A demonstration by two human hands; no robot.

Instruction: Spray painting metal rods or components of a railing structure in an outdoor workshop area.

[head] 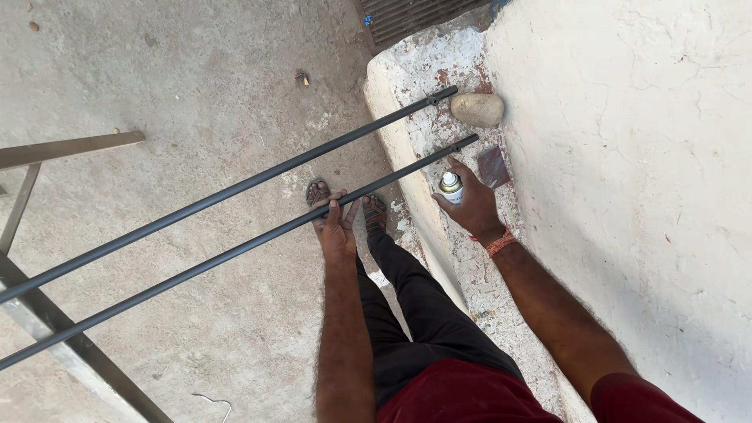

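Our left hand point(338, 227) grips the nearer dark rod point(235, 252), whose far end rests on the ledge point(407, 86) edge; our right hand point(472, 207) clasps a spray can point(450, 187) above that ledge, beside a stone point(477, 109).

rods point(235, 223) dark grey | spray can point(450, 188) white, gold top | stone point(477, 109) tan | wristband point(500, 242) orange, perhaps braided
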